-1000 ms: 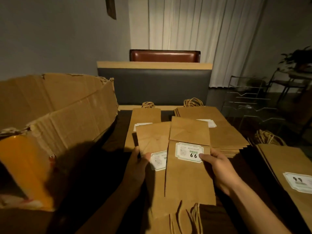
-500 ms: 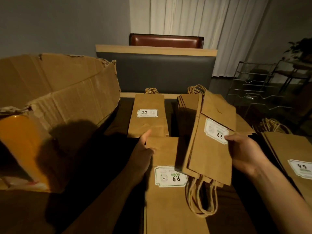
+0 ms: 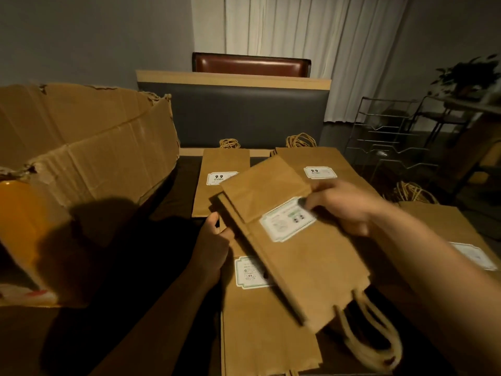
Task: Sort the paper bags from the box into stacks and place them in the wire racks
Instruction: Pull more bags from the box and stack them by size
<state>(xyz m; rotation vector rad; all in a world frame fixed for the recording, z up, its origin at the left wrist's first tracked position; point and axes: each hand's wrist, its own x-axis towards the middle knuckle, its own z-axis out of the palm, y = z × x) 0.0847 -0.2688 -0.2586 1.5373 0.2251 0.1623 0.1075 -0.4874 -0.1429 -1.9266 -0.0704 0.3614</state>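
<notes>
Brown paper fills the middle of the frame. The right hand (image 3: 349,210) pinches a small bunch of paper bags (image 3: 295,240) by its right edge, near the white label, and holds it tilted above the table. The left hand (image 3: 214,240) grips the far end of another bag (image 3: 260,316) that lies flat below, at centre bottom. Two stacks sit farther back: a narrow stack (image 3: 221,183) left of centre and a wide stack (image 3: 320,169) just right of it. More bags (image 3: 444,229) lie at the right edge.

I think the bags are light, thin and bendy. They may slide on each other, so a firm pinch across the folded edge seems best, with the rope handles (image 3: 371,335) left to hang.

The room is dim. The held bunch is blurry, so its label cannot be read, and I cannot count the bags in it. The big cardboard box (image 3: 89,158) at the left hides what is inside it. The wire racks (image 3: 390,139) at upper right are faint and hard to make out.
</notes>
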